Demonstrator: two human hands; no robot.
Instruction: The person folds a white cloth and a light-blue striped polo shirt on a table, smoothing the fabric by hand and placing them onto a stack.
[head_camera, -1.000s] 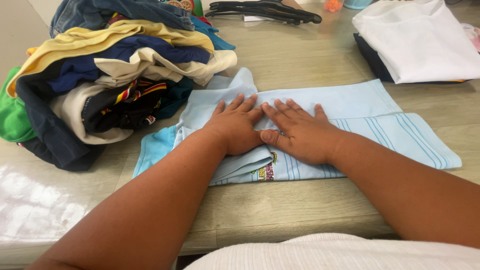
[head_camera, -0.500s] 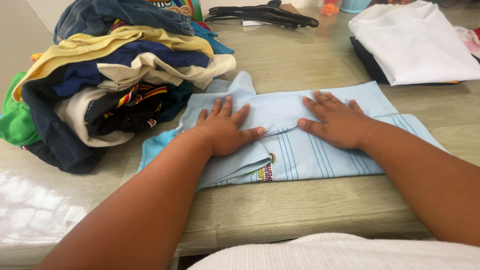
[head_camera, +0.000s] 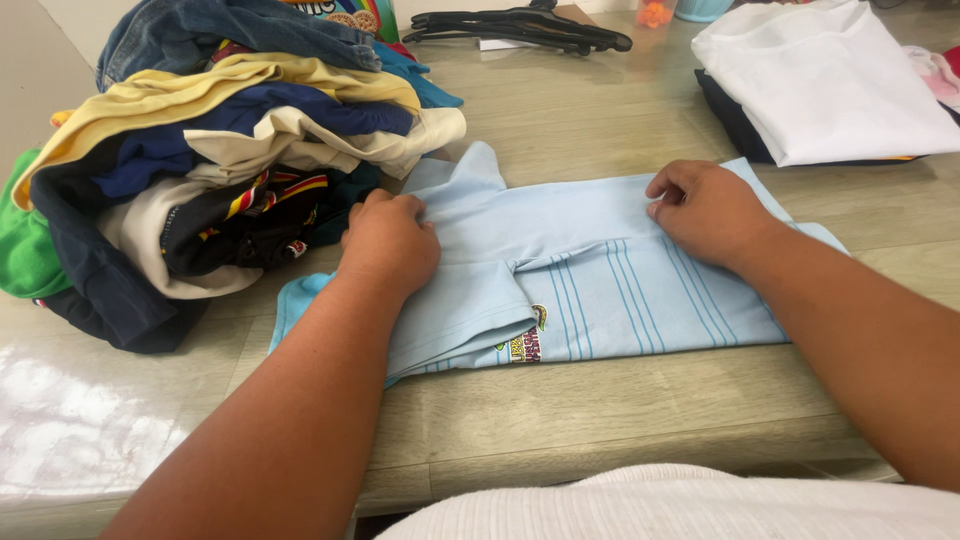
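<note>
A light blue striped polo shirt (head_camera: 590, 270) lies partly folded across the wooden table (head_camera: 600, 410). My left hand (head_camera: 392, 243) rests on its left part near the collar, fingers curled and pinching the cloth. Toward the shirt's right end, my right hand (head_camera: 708, 212) has its fingers curled onto the upper edge of the fabric. A small coloured badge (head_camera: 528, 340) shows at the shirt's front edge.
A heap of unfolded clothes (head_camera: 220, 170) fills the left side. At the back right sits a stack of folded garments (head_camera: 830, 80), white on top. Black hangers (head_camera: 520, 28) lie at the far edge, and the table's front edge is close to my body.
Both hands slid apart from the shirt's middle, the left going left and the right going right. Their flat fingers have curled onto the fabric.
</note>
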